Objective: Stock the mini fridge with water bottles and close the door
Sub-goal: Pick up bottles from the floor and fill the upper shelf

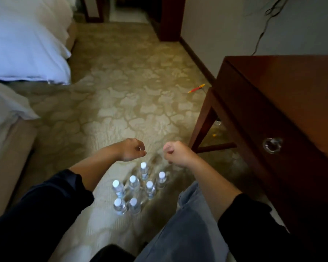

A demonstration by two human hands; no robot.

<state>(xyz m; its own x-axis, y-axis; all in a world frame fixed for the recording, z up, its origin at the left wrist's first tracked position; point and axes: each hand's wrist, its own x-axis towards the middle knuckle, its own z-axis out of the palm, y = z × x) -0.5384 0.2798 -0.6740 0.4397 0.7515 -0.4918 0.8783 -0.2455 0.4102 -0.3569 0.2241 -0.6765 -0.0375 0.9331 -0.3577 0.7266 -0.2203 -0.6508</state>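
Observation:
Several clear water bottles [134, 188] with white caps stand upright in a cluster on the patterned carpet, just in front of my knee. My left hand [132, 149] hovers above and beyond the cluster with its fingers curled in and nothing in them. My right hand [178, 153] is level with it, a little to the right, closed in a loose fist and also holding nothing. Neither hand touches a bottle. No mini fridge shows in the head view.
A dark wooden desk [273, 103] with a ring drawer pull [272, 145] stands at the right. Beds with white linen [25, 42] fill the left. A red and yellow pencil [196, 88] lies on the carpet by the wall. My jeans-clad leg [184, 224] is beside the bottles.

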